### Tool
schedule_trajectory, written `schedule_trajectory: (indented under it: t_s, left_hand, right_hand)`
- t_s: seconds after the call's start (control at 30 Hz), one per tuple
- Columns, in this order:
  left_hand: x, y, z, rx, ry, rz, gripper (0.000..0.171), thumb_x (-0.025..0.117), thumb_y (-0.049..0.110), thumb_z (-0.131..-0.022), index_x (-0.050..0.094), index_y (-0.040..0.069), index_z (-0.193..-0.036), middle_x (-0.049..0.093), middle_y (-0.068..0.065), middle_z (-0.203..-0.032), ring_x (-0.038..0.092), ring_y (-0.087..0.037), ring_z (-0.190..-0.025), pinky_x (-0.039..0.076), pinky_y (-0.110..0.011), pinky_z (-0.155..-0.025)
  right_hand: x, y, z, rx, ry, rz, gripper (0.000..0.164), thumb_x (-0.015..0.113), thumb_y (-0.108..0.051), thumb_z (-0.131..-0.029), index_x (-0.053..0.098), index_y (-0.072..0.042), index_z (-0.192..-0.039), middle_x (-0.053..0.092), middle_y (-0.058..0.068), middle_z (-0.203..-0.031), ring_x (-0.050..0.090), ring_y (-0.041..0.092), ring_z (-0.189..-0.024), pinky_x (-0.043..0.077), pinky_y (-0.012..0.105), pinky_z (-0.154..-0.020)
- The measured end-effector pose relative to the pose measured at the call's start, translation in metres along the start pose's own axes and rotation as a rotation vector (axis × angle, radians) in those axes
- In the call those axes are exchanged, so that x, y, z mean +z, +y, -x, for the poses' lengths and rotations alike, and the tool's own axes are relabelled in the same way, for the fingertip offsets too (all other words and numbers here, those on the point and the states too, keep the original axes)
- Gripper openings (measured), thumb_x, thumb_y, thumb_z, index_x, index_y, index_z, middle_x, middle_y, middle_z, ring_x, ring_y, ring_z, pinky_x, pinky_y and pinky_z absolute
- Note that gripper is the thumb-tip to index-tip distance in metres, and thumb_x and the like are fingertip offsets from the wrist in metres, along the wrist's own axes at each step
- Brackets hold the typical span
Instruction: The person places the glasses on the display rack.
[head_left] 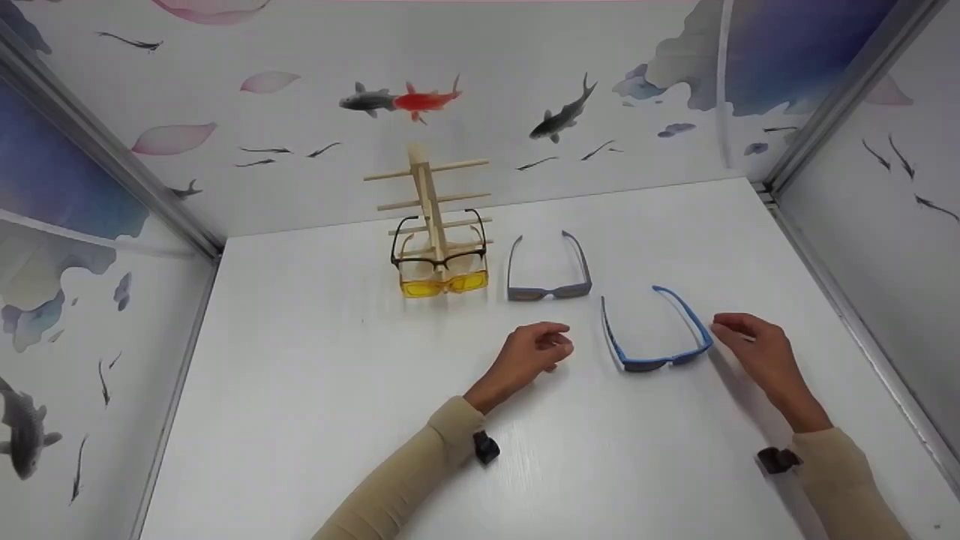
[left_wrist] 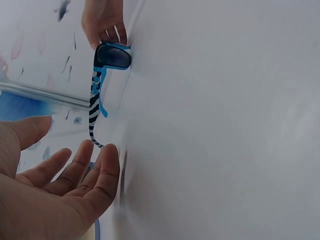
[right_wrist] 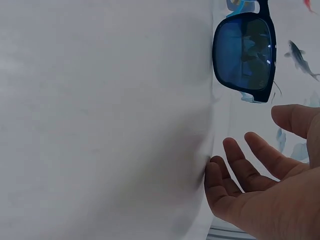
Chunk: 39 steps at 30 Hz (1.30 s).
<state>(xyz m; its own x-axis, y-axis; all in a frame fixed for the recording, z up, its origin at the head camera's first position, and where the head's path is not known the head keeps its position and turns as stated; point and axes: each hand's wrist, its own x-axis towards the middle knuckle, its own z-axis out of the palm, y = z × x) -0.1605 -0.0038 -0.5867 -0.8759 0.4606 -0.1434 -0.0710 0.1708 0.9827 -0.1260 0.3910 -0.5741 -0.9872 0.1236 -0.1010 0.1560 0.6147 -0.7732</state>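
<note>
Blue-framed sunglasses [head_left: 667, 358] with dark lenses stand on the white table, temples spread toward the back; the left wrist view shows black-and-white stripes on one temple. Just right of their hinge is my right hand [head_left: 757, 349], fingers loosely bent and holding nothing. In the right wrist view, its thumb and fingers are apart beside a dark lens [right_wrist: 244, 52]. My left hand [head_left: 529, 351] hovers left of the blue pair, also holding nothing, with thumb and fingers spread in the left wrist view. Behind it lie grey sunglasses [head_left: 550, 291], temples unfolded.
A wooden eyeglass rack [head_left: 424, 187] stands at the back, its upper pegs bare. Black-framed glasses [head_left: 439, 262] and yellow glasses [head_left: 444, 285] hang low on it. Printed panels [head_left: 480, 45] and metal rails [head_left: 847, 90] enclose the white table [head_left: 285, 375].
</note>
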Motion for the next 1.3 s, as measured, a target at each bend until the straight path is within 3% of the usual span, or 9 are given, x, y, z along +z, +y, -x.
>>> schedule_trajectory:
  t_s: [0.27,0.47,0.57,0.83,1.1,1.3]
  left_hand:
    - [0.023,0.002,-0.009,0.016,-0.036,0.026,0.048,0.072,0.02,-0.109,0.063,-0.001,-0.151,0.078,-0.006,-0.123,0.075,-0.013,-0.109,0.066,-0.037,-0.088]
    - [0.035,0.001,-0.014,0.002,-0.049,0.057,0.052,0.073,0.019,-0.108,0.06,0.0,-0.155,0.077,-0.004,-0.123,0.074,-0.012,-0.109,0.066,-0.035,-0.086]
    - [0.041,0.001,-0.018,-0.011,-0.057,0.073,0.054,0.073,0.019,-0.108,0.059,0.002,-0.157,0.077,-0.004,-0.123,0.075,-0.012,-0.108,0.066,-0.035,-0.086]
    - [0.054,0.006,-0.027,-0.028,-0.082,0.104,0.06,0.074,0.016,-0.106,0.054,0.002,-0.16,0.077,-0.004,-0.121,0.076,-0.015,-0.102,0.067,-0.036,-0.086]
    - [0.059,0.008,-0.03,-0.04,-0.05,0.1,0.063,0.075,0.015,-0.105,0.052,0.003,-0.162,0.079,-0.002,-0.116,0.078,-0.025,-0.104,0.067,-0.037,-0.086]
    - [0.059,0.009,-0.031,-0.039,-0.051,0.116,0.063,0.075,0.014,-0.105,0.052,0.002,-0.162,0.08,-0.003,-0.115,0.077,-0.02,-0.1,0.067,-0.036,-0.085]
  right_hand:
    - [0.004,-0.003,0.001,-0.005,0.0,-0.003,0.059,0.061,-0.044,-0.114,0.064,0.004,-0.148,0.066,0.027,-0.144,0.057,0.033,-0.131,0.043,0.006,-0.087]
    - [0.004,-0.002,0.001,-0.015,-0.014,-0.021,0.056,0.063,-0.041,-0.113,0.064,0.003,-0.147,0.068,0.025,-0.139,0.062,0.008,-0.11,0.052,0.009,-0.085]
    - [0.003,-0.001,0.002,-0.025,-0.023,-0.039,0.057,0.064,-0.041,-0.113,0.063,0.004,-0.148,0.069,0.026,-0.137,0.065,0.003,-0.104,0.056,0.011,-0.085]
    - [0.003,-0.001,-0.001,-0.04,-0.05,-0.051,0.054,0.063,-0.036,-0.114,0.063,0.008,-0.146,0.07,0.027,-0.131,0.067,0.005,-0.101,0.06,0.015,-0.083]
    - [0.005,0.0,-0.003,-0.037,-0.058,-0.021,0.047,0.061,-0.031,-0.115,0.067,0.006,-0.143,0.074,0.025,-0.124,0.068,0.01,-0.096,0.06,0.019,-0.078]
    - [0.006,-0.001,-0.002,-0.044,-0.056,-0.04,0.044,0.062,-0.029,-0.115,0.069,0.006,-0.141,0.074,0.021,-0.117,0.068,0.015,-0.092,0.06,0.021,-0.075]
